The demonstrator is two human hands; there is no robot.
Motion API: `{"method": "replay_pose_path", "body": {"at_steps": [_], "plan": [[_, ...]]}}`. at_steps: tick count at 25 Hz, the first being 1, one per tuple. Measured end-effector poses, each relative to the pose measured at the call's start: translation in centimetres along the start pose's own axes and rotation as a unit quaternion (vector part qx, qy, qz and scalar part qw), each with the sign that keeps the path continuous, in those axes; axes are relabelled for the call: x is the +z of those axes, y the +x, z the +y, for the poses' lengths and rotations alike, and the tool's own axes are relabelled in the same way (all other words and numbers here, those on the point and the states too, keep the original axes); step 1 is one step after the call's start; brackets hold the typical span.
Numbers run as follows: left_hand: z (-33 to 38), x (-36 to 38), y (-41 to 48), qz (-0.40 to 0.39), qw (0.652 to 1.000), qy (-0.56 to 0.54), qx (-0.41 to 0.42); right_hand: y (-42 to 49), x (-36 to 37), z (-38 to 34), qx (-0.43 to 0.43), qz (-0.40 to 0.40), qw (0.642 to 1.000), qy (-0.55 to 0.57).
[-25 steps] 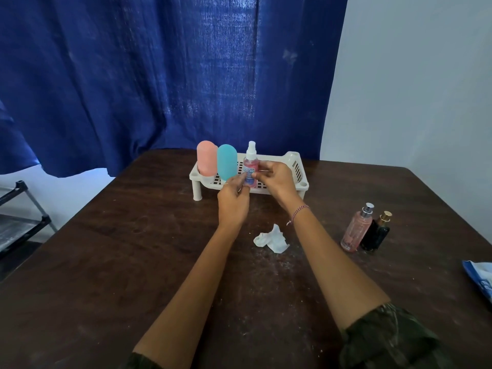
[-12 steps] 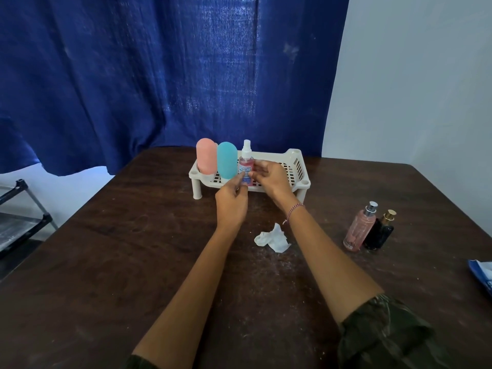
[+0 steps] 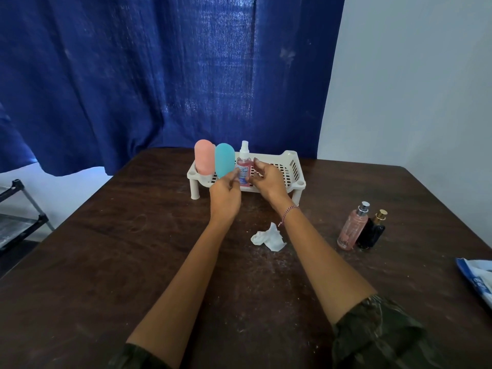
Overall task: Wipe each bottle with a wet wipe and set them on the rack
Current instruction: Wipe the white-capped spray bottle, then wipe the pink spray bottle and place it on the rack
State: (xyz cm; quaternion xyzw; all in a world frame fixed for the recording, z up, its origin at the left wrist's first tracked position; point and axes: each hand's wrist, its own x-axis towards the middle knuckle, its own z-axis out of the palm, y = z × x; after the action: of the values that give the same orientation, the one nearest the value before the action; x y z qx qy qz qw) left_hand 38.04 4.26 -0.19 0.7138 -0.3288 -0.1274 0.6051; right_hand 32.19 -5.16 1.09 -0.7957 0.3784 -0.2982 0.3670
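Head view: pink spray bottle (image 3: pixel 244 166) stands upright on the white slotted rack (image 3: pixel 291 166), directly between the fingertips of both hands. Left hand (image 3: pixel 225 199) is at its left and right hand (image 3: pixel 267 181) at its right, both level with the label.

Rack contents, left to right: pink rounded bottle (image 3: pixel 204 157), teal rounded bottle (image 3: pixel 224 162), pink spray bottle. All three are upright and close together at the left end.

Fingers: left index finger (image 3: pixel 234 176) reaches the spray bottle's left edge, and the other fingers are loosely curled. Cannot tell whether it touches or pinches. Right fingers (image 3: pixel 259 166) are spread apart and gently curved, just beside the bottle's right side, gripping nothing.

On the dark table (image 3: pixel 106 262): crumpled wet wipe (image 3: pixel 269 237) lies near the right wrist. Pink perfume bottle (image 3: pixel 352 227) and black perfume bottle (image 3: pixel 372 231) stand side by side, well right of the rack. Blue-and-white packet (image 3: pixel 476 275) lies at the right edge.
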Motion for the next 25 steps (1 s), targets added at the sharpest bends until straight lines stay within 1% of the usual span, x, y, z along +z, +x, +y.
{"method": "replay_pose_path", "body": {"at_steps": [2, 6, 10, 16, 18, 22, 25], "plan": [[0.6, -0.4, 0.0, 0.004, 1.0, 0.011, 0.009, -0.5, -0.7, -0.2, -0.002, 0.027, 1.0, -0.006], [2.3, -0.3, -0.8, -0.009, 0.999, 0.014, 0.051, -2.0, -2.0, -1.2, -0.056, 0.096, 0.994, -0.009], [4.7, 0.2, -2.1, -0.024, 0.994, 0.024, 0.1, -3.9, -3.9, -2.4, -0.101, 0.122, 0.987, -0.021], [6.7, 2.3, -5.1, -0.061, 0.988, 0.03, 0.136, -8.0, -8.4, -2.3, -0.13, 0.158, 0.979, -0.015], [7.1, 3.4, -6.4, -0.074, 0.987, 0.03, 0.14, -9.4, -10.2, -1.8, -0.129, 0.172, 0.975, -0.044], [8.0, 6.1, -9.1, -0.113, 0.977, 0.02, 0.18, -12.1, -13.9, -0.5, -0.137, 0.207, 0.96, -0.127], [8.5, 8.3, -10.5, -0.148, 0.973, 0.029, 0.174, -13.2, -16.3, 0.7, -0.115, 0.236, 0.946, -0.188]]}}
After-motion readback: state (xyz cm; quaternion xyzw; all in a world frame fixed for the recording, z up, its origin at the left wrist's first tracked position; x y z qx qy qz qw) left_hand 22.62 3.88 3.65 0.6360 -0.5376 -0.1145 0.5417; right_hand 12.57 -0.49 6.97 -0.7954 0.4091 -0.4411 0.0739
